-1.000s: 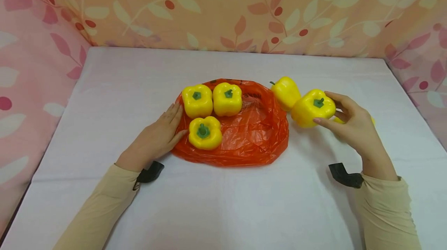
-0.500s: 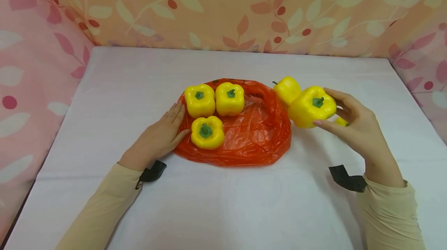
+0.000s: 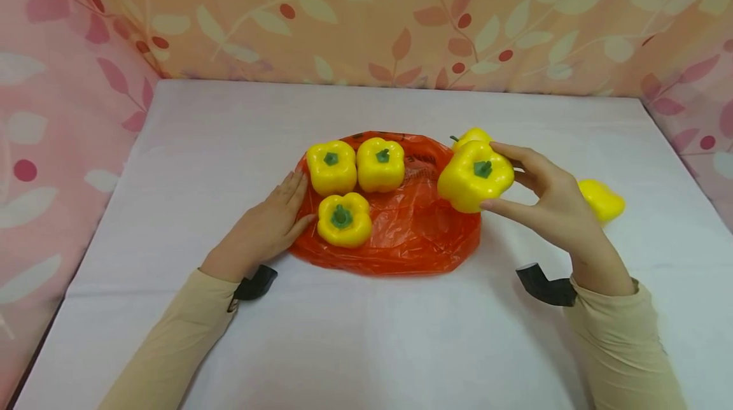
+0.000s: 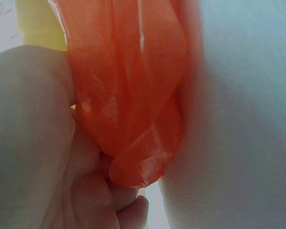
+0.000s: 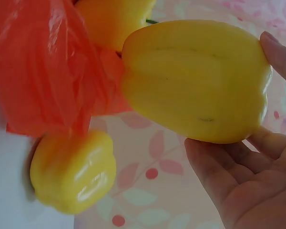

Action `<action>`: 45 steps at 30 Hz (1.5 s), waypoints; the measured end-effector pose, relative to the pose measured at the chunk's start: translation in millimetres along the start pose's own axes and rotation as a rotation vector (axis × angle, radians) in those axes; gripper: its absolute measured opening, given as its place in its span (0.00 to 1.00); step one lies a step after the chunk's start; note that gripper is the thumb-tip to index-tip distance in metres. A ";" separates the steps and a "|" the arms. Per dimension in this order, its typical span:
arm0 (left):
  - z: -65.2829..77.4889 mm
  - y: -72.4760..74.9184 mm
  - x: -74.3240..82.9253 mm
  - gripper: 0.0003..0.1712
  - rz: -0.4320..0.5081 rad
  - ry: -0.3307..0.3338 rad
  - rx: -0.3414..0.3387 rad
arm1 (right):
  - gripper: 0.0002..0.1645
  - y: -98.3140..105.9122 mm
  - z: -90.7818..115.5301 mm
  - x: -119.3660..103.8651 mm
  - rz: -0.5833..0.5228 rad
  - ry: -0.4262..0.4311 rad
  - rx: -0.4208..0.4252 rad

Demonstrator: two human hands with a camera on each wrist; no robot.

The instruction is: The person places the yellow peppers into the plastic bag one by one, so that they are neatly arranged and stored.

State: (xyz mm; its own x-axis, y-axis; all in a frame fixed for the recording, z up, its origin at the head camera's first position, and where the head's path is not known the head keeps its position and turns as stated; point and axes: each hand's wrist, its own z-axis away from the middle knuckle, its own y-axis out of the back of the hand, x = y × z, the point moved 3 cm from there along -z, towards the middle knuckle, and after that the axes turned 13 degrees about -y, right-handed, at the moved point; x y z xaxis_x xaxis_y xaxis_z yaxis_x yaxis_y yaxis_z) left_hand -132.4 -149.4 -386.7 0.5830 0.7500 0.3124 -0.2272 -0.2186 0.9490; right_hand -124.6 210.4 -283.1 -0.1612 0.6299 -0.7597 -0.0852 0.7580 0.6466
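Between the thumb and fingers of my right hand is a yellow bell pepper with a green stem. It hangs over the right side of a red plastic bag whose mouth is spread wide. Three yellow peppers stand stem-up inside at the left: one at the back left, one beside it, one in front. My left hand rests its straight fingers along the bag's left edge. In the left wrist view, the crinkled bag wall lies against those fingers.
Just beyond the held pepper, another yellow pepper lies on its side by the bag's back right edge, partly hidden. One more pepper lies right of my right hand. A white cloth covers the table, and a floral curtain stands behind.
My right hand has carried the held pepper leftward, from beside the bag to over its right side. The pepper at far right is now uncovered. My left hand stays at the bag's edge.
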 end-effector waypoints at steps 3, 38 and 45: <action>-0.5 -0.3 0.6 0.42 -0.001 -0.001 -0.003 | 0.44 -7.5 -2.7 -3.9 -0.007 0.048 -0.027; -1.0 -2.0 -0.2 0.42 0.004 0.016 -0.015 | 0.41 -82.1 -22.2 -5.8 0.005 0.134 -0.430; -0.6 -0.1 0.1 0.42 -0.002 0.019 -0.021 | 0.41 -85.9 -26.3 0.0 0.015 0.109 -0.489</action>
State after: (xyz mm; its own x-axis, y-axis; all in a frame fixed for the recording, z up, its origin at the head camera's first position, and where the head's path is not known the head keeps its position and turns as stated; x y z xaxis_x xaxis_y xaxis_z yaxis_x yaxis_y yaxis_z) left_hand -132.7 -148.9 -386.7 0.5689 0.7618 0.3099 -0.2424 -0.2047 0.9483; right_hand -143.2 140.9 -336.8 -0.2660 0.5989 -0.7553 -0.5285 0.5647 0.6339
